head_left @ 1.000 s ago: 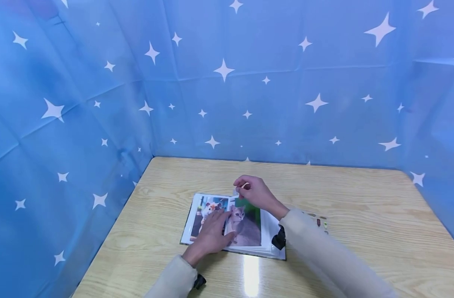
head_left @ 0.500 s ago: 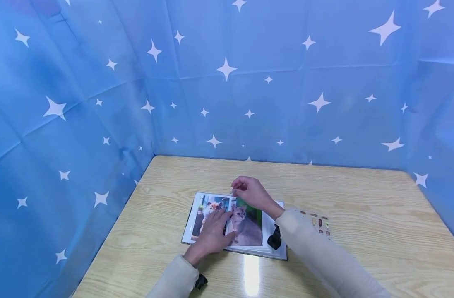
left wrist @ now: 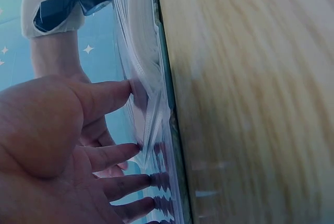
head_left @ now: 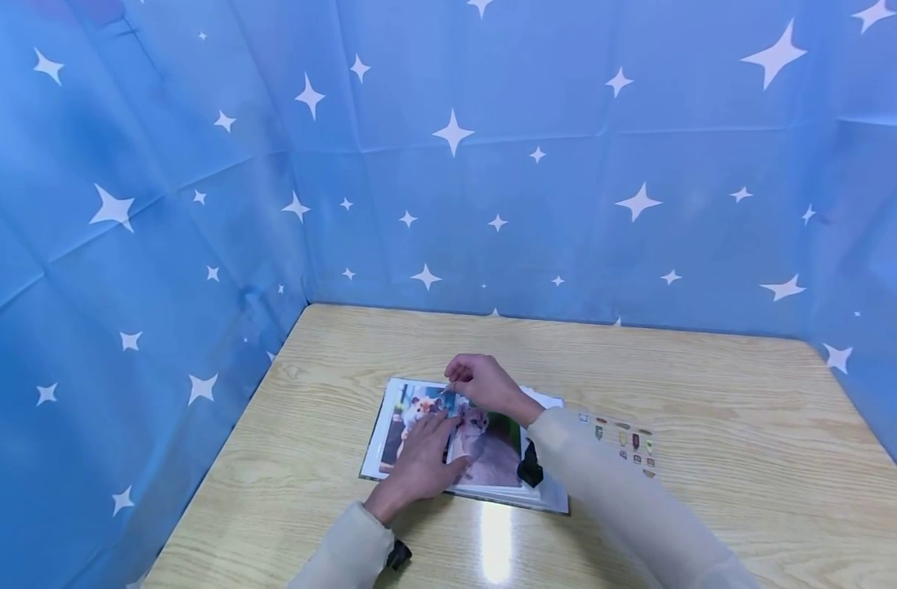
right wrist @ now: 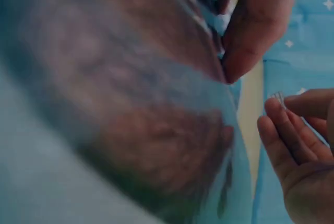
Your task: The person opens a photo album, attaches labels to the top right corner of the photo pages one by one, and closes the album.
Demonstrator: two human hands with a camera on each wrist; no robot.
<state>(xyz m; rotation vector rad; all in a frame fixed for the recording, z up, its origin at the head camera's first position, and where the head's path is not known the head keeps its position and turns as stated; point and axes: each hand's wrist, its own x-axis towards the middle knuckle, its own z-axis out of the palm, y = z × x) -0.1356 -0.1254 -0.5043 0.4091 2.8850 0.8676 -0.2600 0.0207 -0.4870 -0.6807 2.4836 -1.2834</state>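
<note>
A photo album [head_left: 554, 492] lies spread on the table, a hamster picture [head_left: 423, 404] on its left page and a cat picture [head_left: 492, 462] on its right. My left hand [head_left: 419, 460] rests across the middle of it with straight, spread fingers; in the left wrist view its fingertips [left wrist: 147, 180] touch the clear plastic pages [left wrist: 138, 41]. Over the top of the pages, near the fold, my right hand [head_left: 483, 384] pinches a small clear sticker-like piece [right wrist: 279, 98] between thumb and finger. Any print on that piece is too small to read.
To the right of the album, a clear sheet of small picture stickers [head_left: 635, 442] lies partly behind the right sleeve [head_left: 610, 483]. The wooden table [head_left: 750, 425] meets blue star-patterned cloth [head_left: 536, 188] at the back and sides.
My right hand has moved left and slightly down, from over the cat picture's top towards the fold, still pinching the small piece. More of the sticker sheet shows. The left hand stays put.
</note>
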